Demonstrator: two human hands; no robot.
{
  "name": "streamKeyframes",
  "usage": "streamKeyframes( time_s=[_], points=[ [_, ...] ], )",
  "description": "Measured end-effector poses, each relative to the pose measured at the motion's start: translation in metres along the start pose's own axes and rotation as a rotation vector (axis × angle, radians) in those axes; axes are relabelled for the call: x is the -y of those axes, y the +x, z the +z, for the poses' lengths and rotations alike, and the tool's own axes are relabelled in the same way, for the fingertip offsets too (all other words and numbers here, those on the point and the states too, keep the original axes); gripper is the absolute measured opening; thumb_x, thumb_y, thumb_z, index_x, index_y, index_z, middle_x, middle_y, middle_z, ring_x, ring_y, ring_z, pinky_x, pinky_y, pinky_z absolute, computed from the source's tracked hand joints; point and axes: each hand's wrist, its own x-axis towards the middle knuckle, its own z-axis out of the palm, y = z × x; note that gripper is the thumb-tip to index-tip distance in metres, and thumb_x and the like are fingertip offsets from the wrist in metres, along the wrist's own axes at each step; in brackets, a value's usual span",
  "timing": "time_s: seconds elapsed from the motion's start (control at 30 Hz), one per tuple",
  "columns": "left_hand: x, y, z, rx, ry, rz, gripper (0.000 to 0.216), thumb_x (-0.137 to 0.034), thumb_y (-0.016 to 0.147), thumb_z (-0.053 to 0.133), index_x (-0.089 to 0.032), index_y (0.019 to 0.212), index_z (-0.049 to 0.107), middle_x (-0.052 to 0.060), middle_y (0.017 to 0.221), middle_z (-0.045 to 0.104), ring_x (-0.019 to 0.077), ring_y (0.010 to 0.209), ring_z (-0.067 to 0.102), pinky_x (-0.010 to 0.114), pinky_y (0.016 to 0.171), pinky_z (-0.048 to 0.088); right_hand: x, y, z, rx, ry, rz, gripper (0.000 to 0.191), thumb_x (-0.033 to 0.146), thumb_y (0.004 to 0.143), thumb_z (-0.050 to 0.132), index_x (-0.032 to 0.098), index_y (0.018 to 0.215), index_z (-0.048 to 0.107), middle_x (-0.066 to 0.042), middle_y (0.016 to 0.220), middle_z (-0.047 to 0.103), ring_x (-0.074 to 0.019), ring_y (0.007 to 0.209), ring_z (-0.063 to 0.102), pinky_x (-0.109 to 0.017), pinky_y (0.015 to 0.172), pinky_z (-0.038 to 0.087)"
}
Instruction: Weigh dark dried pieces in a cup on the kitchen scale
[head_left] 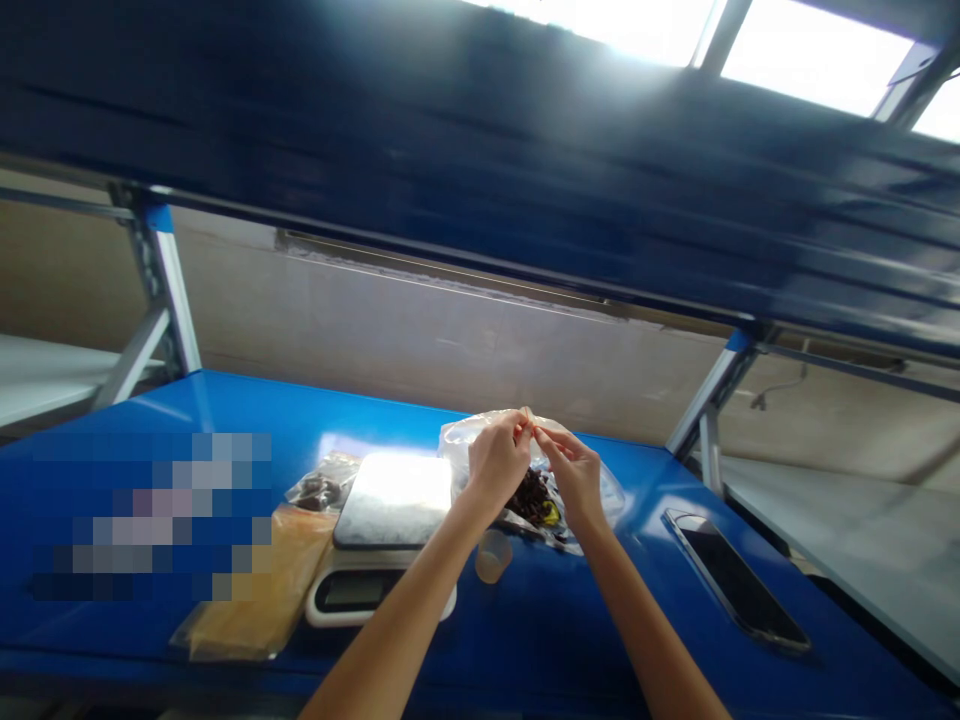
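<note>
My left hand (501,448) and my right hand (574,472) meet at the fingertips above a large clear plastic bag (463,436). Both are closed in a pinch; something thin and small shows at the tips, too small to name. Below them, dark brown pieces (531,498) lie in the bag with a small yellow item (551,513) among them. A small translucent cup (493,557) stands on the blue shelf just in front of the bag. Left of my hands is a kitchen scale (394,500) with a bright metal plate, partly covered by my left forearm.
Left of the scale lie a stack of clear bags (259,590) with a yellowish tint and a small bag of dark pieces (324,487). A phone (735,578) lies on the right. A blue upper shelf (450,150) spans overhead, with metal posts (176,290) at the sides.
</note>
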Motion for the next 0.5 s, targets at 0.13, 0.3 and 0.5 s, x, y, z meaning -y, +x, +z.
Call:
streamKeyframes(
  time_s=[0.13, 0.3, 0.5],
  points=[
    [-0.0013, -0.0021, -0.0008, 0.017, 0.084, 0.024, 0.019, -0.026, 0.089, 0.042, -0.022, 0.08, 0.059, 0.001, 0.079, 0.068, 0.017, 0.073, 0.062, 0.025, 0.063, 0.038, -0.0006, -0.0005, -0.001, 0.008, -0.066, -0.039, 0.035, 0.049, 0.074, 0.062, 0.017, 0.082, 0.075, -0.008, 0.082, 0.072, -0.0221, 0.075, 0.065, -0.033, 0.065, 0.049],
    [-0.0039, -0.0029, -0.0028, 0.047, 0.145, 0.0, 0.017, -0.028, 0.087, 0.043, -0.021, 0.078, 0.055, 0.001, 0.075, 0.065, 0.0185, 0.074, 0.062, 0.025, 0.062, 0.037, 0.0067, -0.0001, -0.0063, 0.049, -0.23, -0.15, 0.033, 0.048, 0.075, 0.062, 0.018, 0.079, 0.075, -0.007, 0.083, 0.07, -0.02, 0.07, 0.065, -0.032, 0.066, 0.049],
    [-0.0022, -0.0019, -0.0021, 0.064, 0.188, 0.009, 0.016, -0.027, 0.086, 0.044, -0.021, 0.078, 0.056, 0.002, 0.076, 0.065, 0.0192, 0.075, 0.062, 0.026, 0.065, 0.039, 0.0056, 0.0008, -0.0076, 0.075, -0.266, -0.159, 0.035, 0.05, 0.074, 0.062, 0.018, 0.082, 0.075, -0.007, 0.084, 0.069, -0.021, 0.07, 0.067, -0.031, 0.063, 0.05]
  ],
)
